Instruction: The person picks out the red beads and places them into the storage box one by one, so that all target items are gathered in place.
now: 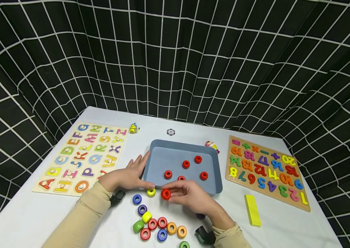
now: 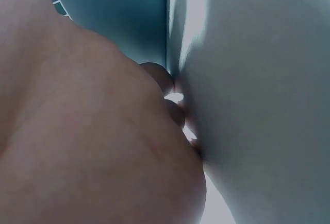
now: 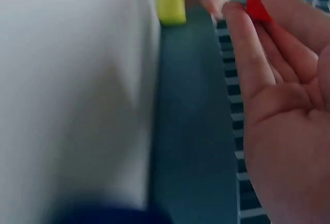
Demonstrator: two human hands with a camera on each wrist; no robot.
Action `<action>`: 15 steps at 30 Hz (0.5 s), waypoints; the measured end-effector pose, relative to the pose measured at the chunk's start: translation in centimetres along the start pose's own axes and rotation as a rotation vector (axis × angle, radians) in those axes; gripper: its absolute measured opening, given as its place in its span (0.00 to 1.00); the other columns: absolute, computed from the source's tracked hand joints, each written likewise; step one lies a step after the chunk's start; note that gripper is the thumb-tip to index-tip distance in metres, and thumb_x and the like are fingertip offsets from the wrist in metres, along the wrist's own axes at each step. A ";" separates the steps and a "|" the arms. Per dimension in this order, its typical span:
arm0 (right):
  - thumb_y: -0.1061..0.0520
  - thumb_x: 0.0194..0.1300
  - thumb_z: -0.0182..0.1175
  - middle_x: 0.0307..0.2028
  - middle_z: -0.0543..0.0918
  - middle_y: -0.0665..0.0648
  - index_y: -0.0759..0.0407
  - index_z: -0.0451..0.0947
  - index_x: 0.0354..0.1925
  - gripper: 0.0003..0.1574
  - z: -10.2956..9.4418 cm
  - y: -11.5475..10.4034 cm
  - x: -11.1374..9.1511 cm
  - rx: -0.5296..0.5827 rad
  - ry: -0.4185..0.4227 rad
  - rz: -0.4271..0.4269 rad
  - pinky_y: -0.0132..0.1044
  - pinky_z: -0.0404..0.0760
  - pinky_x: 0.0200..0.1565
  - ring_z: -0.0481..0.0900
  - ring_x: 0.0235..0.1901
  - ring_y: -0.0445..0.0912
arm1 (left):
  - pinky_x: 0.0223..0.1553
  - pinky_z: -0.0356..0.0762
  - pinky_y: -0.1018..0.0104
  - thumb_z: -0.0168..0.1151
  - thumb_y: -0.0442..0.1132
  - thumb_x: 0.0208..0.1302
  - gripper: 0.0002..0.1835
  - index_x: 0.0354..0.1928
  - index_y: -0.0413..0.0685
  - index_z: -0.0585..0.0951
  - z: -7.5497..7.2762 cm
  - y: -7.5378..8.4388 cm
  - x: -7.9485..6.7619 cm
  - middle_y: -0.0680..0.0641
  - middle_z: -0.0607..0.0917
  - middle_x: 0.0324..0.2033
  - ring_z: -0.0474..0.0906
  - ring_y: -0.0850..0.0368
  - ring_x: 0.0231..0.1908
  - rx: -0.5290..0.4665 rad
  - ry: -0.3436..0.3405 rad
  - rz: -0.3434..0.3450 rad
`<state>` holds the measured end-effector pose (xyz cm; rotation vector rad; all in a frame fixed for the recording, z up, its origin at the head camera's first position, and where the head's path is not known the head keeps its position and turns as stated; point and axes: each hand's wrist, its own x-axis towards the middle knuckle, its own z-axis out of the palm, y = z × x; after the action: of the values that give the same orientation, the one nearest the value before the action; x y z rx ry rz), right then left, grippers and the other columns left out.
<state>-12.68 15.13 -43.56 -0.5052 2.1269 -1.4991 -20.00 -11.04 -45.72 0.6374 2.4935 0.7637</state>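
My left hand (image 1: 128, 175) lies with fingers spread along the left side of a blue-grey tray (image 1: 162, 156), its thumb reaching to the front left corner. In the left wrist view that hand (image 2: 93, 126) fills much of the frame beside the tray wall (image 2: 118, 7). Just outside the tray's front edge, my right hand (image 1: 190, 198) pinches a red ring bead (image 1: 166, 194) between thumb and fingers. The right wrist view shows the red bead (image 3: 254, 2) at the fingertips. Several red beads (image 1: 186, 164) lie inside the tray. By the left thumb sits a yellow bead (image 1: 151, 193).
In front of the tray are loose beads, including a green bead (image 1: 138, 226) and an orange bead (image 1: 171, 228). A letter board (image 1: 60, 168) lies left, a number board (image 1: 233, 168) right. Near the latter is a yellow block (image 1: 252, 210). Small figures and a chip (image 1: 170, 132) stand behind.
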 end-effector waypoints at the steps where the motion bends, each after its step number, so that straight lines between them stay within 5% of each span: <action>1: 0.58 0.60 0.66 0.51 0.85 0.55 0.52 0.79 0.56 0.24 -0.6 0.0 -0.1 0.008 0.059 0.018 0.30 0.83 0.48 0.84 0.48 0.42 | 0.75 0.31 0.42 0.63 0.72 0.48 0.69 0.74 0.59 0.25 0.0 0.0 0.0 0.37 0.42 0.76 0.30 0.42 0.76 0.002 -0.001 0.001; 8: 0.59 0.61 0.65 0.52 0.85 0.53 0.47 0.78 0.58 0.26 -4.0 1.4 -0.6 -0.081 0.476 0.122 0.30 0.83 0.49 0.83 0.51 0.43 | 0.75 0.30 0.42 0.64 0.72 0.47 0.70 0.74 0.58 0.24 -0.1 0.0 0.1 0.38 0.41 0.76 0.29 0.42 0.76 -0.011 -0.014 0.000; 15: 0.60 0.59 0.67 0.64 0.75 0.53 0.49 0.69 0.67 0.38 -4.6 2.0 -0.5 -0.344 0.590 0.143 0.38 0.79 0.56 0.77 0.60 0.47 | 0.75 0.30 0.41 0.64 0.71 0.48 0.69 0.75 0.57 0.26 -0.1 0.1 0.0 0.37 0.42 0.76 0.30 0.41 0.76 -0.007 0.000 0.004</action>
<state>-14.97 19.53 -44.08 -0.0044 2.8301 -1.3132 -20.04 -10.97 -45.58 0.6399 2.4896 0.7734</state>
